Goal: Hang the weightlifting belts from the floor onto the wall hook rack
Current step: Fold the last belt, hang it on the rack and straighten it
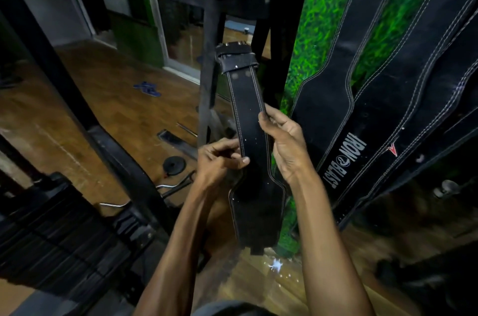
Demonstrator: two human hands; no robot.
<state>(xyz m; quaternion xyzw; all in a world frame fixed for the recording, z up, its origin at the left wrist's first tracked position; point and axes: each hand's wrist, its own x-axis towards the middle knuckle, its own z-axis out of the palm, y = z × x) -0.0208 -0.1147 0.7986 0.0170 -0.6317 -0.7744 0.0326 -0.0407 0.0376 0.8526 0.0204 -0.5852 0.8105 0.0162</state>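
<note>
Your two forearms enter from the bottom centre of the frame and rise toward the middle. Your left hand (219, 160) is curled at the left edge of the belt (248, 119), thumb pressed on its front face and fingers bent behind it. Your right hand (282, 145) grips the right edge, thumb on the front near the stitching and fingers wrapped behind.

One belt is in your hands. It stands nearly upright in the centre of the frame, buckle end (236, 59) uppermost and the wide padded end lowest, clear of the wooden floor (108, 98).

At least three more belts hang against the green wall (318, 31) on the right side of the frame. The hanging belt (344, 98) nearest your right hand carries white lettering. Their upper ends run out of frame, so the hooks cannot be seen.

On the floor, left of centre: one round weight plate (173, 165), one curved bar (176, 186), and blue sandals (147, 88).
</note>
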